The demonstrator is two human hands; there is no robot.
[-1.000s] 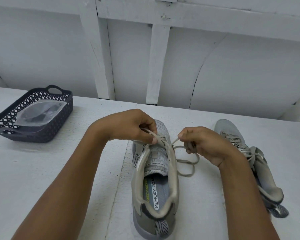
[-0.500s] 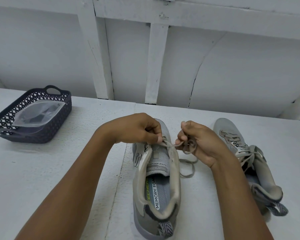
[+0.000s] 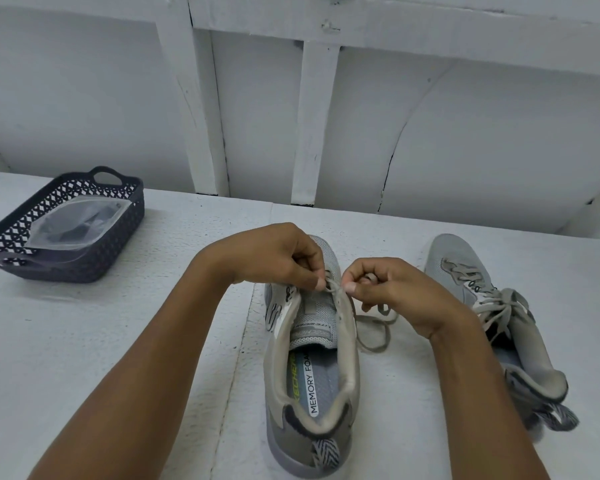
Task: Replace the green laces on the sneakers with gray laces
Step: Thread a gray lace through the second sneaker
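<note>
A gray sneaker (image 3: pixel 312 386) stands in the middle of the white table, heel toward me. Its gray lace (image 3: pixel 374 332) trails in loops to the right of the shoe. My left hand (image 3: pixel 274 258) pinches one strand of that lace above the tongue. My right hand (image 3: pixel 392 289) pinches the other strand close beside it, fingers curled; the two hands nearly touch. A second gray sneaker (image 3: pixel 492 317) lies at the right, laced in gray, with its bow loose on top. No green lace is in sight.
A dark woven basket (image 3: pixel 94 251) sits at the far left of the table with a clear plastic bag (image 3: pixel 77 223) inside. A white panelled wall (image 3: pixel 312 109) rises directly behind the table.
Both hands have drawn closer together over the middle sneaker's tongue, and the right hand has pulled in the lace, shortening the loose loops beside the shoe.
</note>
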